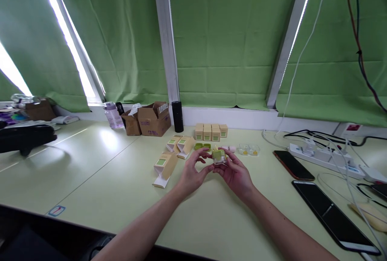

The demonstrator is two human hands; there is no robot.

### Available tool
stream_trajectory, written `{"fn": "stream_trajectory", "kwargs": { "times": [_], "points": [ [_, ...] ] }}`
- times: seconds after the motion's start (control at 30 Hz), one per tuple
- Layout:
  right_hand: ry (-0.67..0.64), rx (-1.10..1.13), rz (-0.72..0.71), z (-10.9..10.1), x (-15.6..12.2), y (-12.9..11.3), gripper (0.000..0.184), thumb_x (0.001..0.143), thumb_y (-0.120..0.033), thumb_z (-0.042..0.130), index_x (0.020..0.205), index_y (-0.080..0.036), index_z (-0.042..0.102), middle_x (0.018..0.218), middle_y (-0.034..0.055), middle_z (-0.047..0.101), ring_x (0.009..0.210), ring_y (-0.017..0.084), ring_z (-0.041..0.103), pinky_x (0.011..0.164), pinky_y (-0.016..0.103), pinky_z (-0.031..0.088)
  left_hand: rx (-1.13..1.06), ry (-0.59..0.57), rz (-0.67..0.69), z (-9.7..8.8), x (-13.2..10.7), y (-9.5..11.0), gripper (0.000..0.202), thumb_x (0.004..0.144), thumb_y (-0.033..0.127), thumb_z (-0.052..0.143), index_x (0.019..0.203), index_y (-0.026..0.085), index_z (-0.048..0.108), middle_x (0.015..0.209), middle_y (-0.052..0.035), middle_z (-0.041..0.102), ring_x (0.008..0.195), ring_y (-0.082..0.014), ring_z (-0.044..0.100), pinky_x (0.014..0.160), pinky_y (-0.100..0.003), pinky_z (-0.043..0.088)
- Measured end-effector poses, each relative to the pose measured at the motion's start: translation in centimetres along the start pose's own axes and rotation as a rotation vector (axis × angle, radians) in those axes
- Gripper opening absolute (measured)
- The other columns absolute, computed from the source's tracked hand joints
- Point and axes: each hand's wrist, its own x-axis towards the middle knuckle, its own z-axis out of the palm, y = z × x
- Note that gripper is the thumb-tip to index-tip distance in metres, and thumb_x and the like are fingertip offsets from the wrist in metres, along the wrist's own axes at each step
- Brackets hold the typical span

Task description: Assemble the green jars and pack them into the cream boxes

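"Where do we have the small clear case (219, 156) with the yellow-green inside?"

"Between our two hands, above the tabletop (102, 176). Taking the case as the centre of the clock, our left hand (193, 172) comes in from eight and our right hand (237, 177) from four."

"How are we gripping it?"

"Both hands pinch it. Our left thumb and fingertips are at its left edge, with a gap between thumb and forefinger; our right thumb is on its right side, other fingers curled beneath."

"And what do we see around it?"

"Green cups (202, 147) sit near at ten o'clock, and a row of small closed boxes (207, 132) stands just left of twelve. Three open cartons (167, 164) lie around nine, the nearest with its white flap out towards us."

"And on the right?"

"A clear twin case (248, 149) with yellow in it rests near three. One dark phone (293, 165) lies farther out past three, and a larger phone (334, 214) at four."
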Motion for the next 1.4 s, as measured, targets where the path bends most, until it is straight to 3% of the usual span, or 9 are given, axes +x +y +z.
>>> {"fn": "stream_trajectory", "kwargs": {
  "times": [0.2,0.43,0.63,0.8,1.03,1.4],
  "points": [
    [-0.007,0.067,0.008,-1.3,0.5,0.6,0.032,0.091,-0.044,0.072,0.12,-0.03,0.07,0.109,0.0085,0.08,0.085,0.027,0.077,0.079,0.046,0.06,0.011,-0.007,0.006,0.0,0.1,0.0,0.037,0.094,0.026,0.07,0.13,0.023,0.061,0.12,-0.0114,0.072,0.11,-0.0234,0.07,0.091,-0.038,0.057],
    [0.024,0.178,0.046,-0.8,0.4,0.2,0.03,0.085,-0.035,0.078,0.114,-0.028,0.071,0.105,0.0087,0.082,0.082,0.026,0.077,0.072,0.04,0.059,0.017,-0.013,-0.009,0.0,0.1,-0.1,0.031,0.095,0.023,0.066,0.126,0.022,0.062,0.116,-0.0094,0.072,0.107,-0.0212,0.07,0.088,-0.036,0.057],
    [0.085,0.117,0.058,0.0,-0.1,-0.5,0.045,0.076,-0.037,0.088,0.117,-0.027,0.072,0.099,0.0054,0.08,0.08,0.023,0.074,0.071,0.035,0.057,0.02,-0.02,-0.086,-0.2,0.1,-0.3,0.031,0.097,0.032,0.065,0.126,0.022,0.062,0.121,-0.0111,0.07,0.109,-0.0226,0.069,0.091,-0.039,0.056],
    [0.14,-0.018,-0.005,0.1,-0.3,-0.6,0.06,0.066,-0.032,0.095,0.12,-0.028,0.07,0.103,0.0038,0.077,0.086,0.021,0.069,0.067,0.031,0.054,-0.041,-0.072,-0.111,-0.3,0.2,0.1,0.045,0.094,0.039,0.07,0.135,0.022,0.06,0.13,-0.0139,0.067,0.119,-0.0268,0.066,0.095,-0.041,0.056],
    [0.155,-0.164,-0.078,-0.2,0.1,-0.1,0.074,0.056,-0.026,0.098,0.123,-0.028,0.066,0.118,0.0072,0.077,0.106,0.028,0.069,0.088,0.04,0.057,-0.05,-0.114,-0.172,0.0,0.2,-0.5,0.064,0.081,0.034,0.086,0.139,0.025,0.06,0.146,-0.0146,0.061,0.119,-0.0286,0.065,0.1,-0.047,0.057],
    [0.115,-0.284,-0.087,-0.2,0.0,-0.1,0.071,0.06,-0.026,0.091,0.125,-0.03,0.063,0.129,0.0097,0.072,0.116,0.031,0.065,0.09,0.043,0.056,-0.033,-0.088,-0.121,0.2,0.2,-0.8,0.043,0.084,0.015,0.076,0.124,0.024,0.064,0.128,-0.0093,0.066,0.116,-0.0246,0.066,0.102,-0.047,0.057]
  ]
}}
